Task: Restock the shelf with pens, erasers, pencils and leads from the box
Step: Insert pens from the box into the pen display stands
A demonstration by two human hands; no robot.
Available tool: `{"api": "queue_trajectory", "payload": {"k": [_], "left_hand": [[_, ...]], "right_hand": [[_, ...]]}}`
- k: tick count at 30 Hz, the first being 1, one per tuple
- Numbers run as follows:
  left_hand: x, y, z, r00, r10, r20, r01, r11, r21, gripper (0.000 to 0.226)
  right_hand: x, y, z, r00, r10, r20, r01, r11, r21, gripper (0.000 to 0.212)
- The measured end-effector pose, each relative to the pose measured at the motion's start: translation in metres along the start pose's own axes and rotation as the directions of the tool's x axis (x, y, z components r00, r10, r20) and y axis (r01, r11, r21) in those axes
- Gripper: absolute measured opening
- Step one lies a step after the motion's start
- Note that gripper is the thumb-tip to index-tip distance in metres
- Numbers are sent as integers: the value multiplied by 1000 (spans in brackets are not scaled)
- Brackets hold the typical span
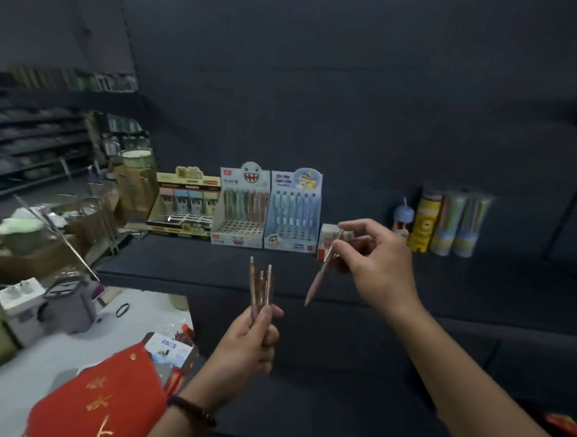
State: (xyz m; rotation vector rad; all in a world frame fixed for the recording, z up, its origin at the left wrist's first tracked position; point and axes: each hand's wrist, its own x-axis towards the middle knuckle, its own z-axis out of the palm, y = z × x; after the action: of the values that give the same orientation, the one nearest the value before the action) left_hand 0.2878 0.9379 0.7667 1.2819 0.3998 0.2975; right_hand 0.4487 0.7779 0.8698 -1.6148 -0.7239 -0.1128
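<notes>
So the left hand [250, 341] is gripping a little bunch of pens [260, 289] upright like a reserve, in front of the toothy-face display box [240, 210] on the dark shelf [181, 263]. The right hand [377, 264] pinches one pink pen [321, 275] near its top, tip slanting down, wrist cocked, right of that box. My guess: it's filling the empty holes one at a time.

head cam | faces forward-down | near hands [310, 301] | shelf [213, 264] beyond
</notes>
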Motion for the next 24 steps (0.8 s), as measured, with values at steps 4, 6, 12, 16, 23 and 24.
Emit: {"api": "queue_trajectory", "payload": {"k": [4, 6, 12, 16, 23, 24], "left_hand": [[58, 14, -20, 996, 51, -77, -55, 998, -42, 18], [85, 23, -29, 988, 84, -131, -93, 994, -62, 18], [152, 51, -62, 918, 253, -304, -206, 962, 179, 17], [198, 65, -96, 904, 307, -297, -259, 947, 190, 19], [276, 88, -165, 869, 475, -137, -381, 819, 429, 26], [285, 89, -171, 877, 466, -118, -389, 833, 393, 26]], "right_hand": [[67, 19, 30, 999, -36, 30, 36, 999, 2, 19], [98, 29, 45, 997, -70, 37, 71, 997, -29, 18], [188, 62, 112, 987, -129, 92, 134, 990, -49, 11], [228, 78, 160, 973, -217, 76, 226, 965, -133, 6], [268, 93, 230, 974, -213, 73, 225, 933, -279, 5], [269, 94, 240, 974, -221, 56, 227, 926, -301, 4]]}}
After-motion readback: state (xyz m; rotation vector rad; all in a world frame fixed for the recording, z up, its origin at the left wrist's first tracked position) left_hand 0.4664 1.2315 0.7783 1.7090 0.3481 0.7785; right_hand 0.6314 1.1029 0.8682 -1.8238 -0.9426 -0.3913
